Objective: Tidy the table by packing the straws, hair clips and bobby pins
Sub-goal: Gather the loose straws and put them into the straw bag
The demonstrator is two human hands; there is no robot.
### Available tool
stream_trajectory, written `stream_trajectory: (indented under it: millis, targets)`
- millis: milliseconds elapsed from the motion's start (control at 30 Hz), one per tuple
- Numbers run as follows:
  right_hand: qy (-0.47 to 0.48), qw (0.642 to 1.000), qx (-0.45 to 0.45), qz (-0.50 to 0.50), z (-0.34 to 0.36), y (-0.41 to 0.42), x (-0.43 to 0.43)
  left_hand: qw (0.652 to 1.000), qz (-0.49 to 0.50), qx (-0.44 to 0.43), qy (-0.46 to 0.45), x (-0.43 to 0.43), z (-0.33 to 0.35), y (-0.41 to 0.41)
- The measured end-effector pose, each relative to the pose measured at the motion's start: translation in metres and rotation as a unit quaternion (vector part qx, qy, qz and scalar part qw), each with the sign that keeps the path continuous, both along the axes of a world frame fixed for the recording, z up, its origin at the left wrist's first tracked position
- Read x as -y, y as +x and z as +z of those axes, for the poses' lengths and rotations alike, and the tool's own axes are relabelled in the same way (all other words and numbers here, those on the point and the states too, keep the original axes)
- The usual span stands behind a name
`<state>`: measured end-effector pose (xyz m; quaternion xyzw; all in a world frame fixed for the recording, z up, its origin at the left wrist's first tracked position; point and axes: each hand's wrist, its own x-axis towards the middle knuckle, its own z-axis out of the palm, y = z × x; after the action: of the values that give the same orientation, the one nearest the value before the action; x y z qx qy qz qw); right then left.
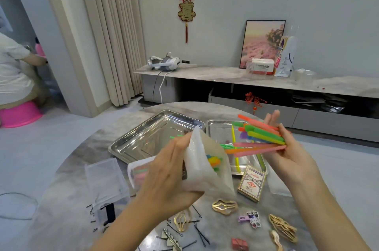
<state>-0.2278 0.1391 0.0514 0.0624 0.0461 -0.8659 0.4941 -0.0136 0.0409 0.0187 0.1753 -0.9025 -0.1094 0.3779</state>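
My left hand (170,170) grips a translucent white pouch (202,160), held up with its mouth open to the right; a few coloured straws show inside it. My right hand (291,148) holds a bundle of coloured straws (260,135), their tips pointing left at the pouch mouth. Loose yellow straws (234,148) lie in the right steel tray (219,127). Gold hair clips (224,206) and another pile of them (283,228) lie on the near table, along with black bobby pins (200,234) scattered at the front.
A bigger steel tray (151,135) sits behind the pouch. A card box (252,183) lies under my right wrist. Two mesh pouches (106,181) rest at the left. A person sits on a pink stool (19,114) far left.
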Motion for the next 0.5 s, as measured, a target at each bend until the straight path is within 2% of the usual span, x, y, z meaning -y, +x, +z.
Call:
stream_trajectory:
  millis: [100, 233, 367, 500]
  targets:
    - [0.029, 0.999, -0.013, 0.007, -0.008, 0.003, 0.004, 0.999, -0.002, 0.036, -0.001, 0.001, 0.000, -0.005]
    - [0.030, 0.999, -0.015, -0.032, -0.015, 0.004, 0.007, 0.997, -0.011, 0.079, 0.003, -0.001, -0.001, -0.009]
    - [0.016, 0.994, -0.031, -0.099, -0.013, 0.005, 0.006, 0.996, -0.008, 0.071, 0.054, -0.003, -0.006, -0.012]
    - [0.009, 0.991, -0.069, -0.113, -0.006, 0.006, 0.004, 0.995, -0.008, 0.059, 0.083, 0.002, -0.009, -0.014]
